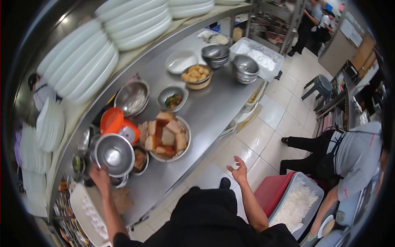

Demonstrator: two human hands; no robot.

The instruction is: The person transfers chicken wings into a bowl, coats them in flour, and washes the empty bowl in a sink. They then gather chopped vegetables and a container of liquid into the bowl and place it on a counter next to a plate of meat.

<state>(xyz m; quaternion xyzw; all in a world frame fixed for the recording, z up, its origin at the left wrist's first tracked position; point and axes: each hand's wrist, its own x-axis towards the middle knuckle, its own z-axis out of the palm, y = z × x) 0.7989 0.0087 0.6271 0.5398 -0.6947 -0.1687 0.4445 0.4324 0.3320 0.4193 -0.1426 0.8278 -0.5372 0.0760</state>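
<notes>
- Left hand (100, 176) gripping the rim of a shiny round steel bowl (115, 154) on the long grey steel counter (214, 108).
- Right hand (238, 170) open, fingers spread, holding nothing, over the pale tiled floor (284, 119).
- Just beside the bowl: round steel tray of big bread chunks (168, 138).
- Above: stacks of white plates (80, 66).
- At right: crouching person (349, 160) near a clear tub of white rice (296, 203).

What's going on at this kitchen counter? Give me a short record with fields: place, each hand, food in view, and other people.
place: steel counter in a kitchen, white plates stacked on the shelf above
left hand: grips the rim of an empty steel bowl
right hand: open, holds nothing, raised above the tiled floor
food: large bowl of cut chunks; bowl of fried pieces; tub of white rice
other people: a crouching person in a grey shirt beside the rice tub
</notes>
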